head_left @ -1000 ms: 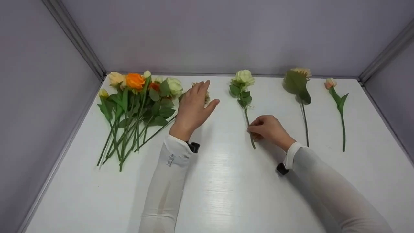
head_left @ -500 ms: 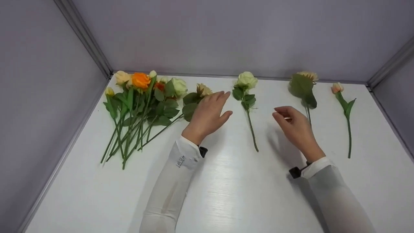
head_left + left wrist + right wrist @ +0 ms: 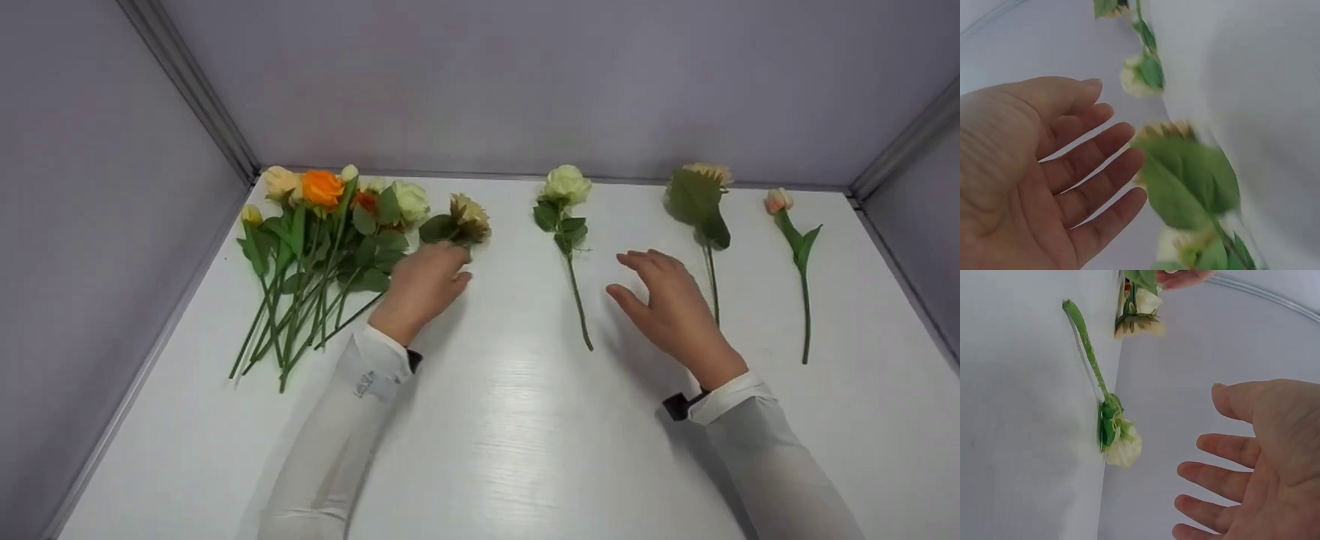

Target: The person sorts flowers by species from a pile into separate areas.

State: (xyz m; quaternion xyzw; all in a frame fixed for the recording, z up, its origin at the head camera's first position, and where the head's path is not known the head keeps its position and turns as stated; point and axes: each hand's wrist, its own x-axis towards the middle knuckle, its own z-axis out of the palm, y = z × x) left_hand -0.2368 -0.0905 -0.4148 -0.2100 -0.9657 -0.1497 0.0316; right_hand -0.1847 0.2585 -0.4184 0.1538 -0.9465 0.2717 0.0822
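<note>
My left hand (image 3: 426, 285) hovers over the stem of a tan, daisy-like flower (image 3: 469, 217), at the right side of a flower pile. In the left wrist view its fingers (image 3: 1095, 152) are loosely bent and hold nothing, close to a broad green leaf (image 3: 1190, 183). A white rose (image 3: 568, 185) lies by itself in the middle, stem toward me. My right hand (image 3: 671, 307) is spread in the air between that rose and a cream flower with a big leaf (image 3: 694, 195). Nothing is between its fingers (image 3: 1213, 481).
The pile at the left holds an orange rose (image 3: 322, 188), a yellow tulip (image 3: 251, 216) and several others with crossing stems. A pink tulip (image 3: 778, 200) lies at the far right. Grey panels (image 3: 525, 82) close off the back and sides of the white table (image 3: 495, 450).
My right hand has let go of the white rose's stem, moved right and spread its fingers. My left hand moved right, then back left and nearer me, over the tan flower's stem.
</note>
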